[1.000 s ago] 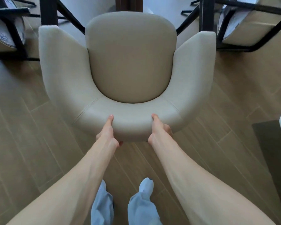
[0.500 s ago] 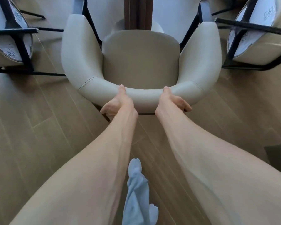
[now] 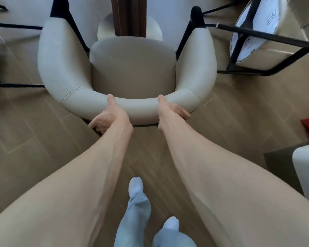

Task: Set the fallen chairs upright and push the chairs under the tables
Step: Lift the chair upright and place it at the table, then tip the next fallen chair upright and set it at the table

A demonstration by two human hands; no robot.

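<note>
In the head view our left hand (image 3: pixel 108 117) and right hand (image 3: pixel 171 111) both grasp the curved back of the upright cream upholstered tub chair (image 3: pixel 132 68), thumbs over the top, its seat nearly touching the bench's dark wooden pedestal (image 3: pixel 129 16). If we shove harder, we judge the seat could knock that column. A fallen cream chair with black metal legs (image 3: pixel 262 40) lies just beside the right armrest and could snag it.

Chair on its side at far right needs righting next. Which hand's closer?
Right, probably. The right hand grips the upright chair's backrest on the side nearer the fallen chair; the left hand would cross over.
</note>
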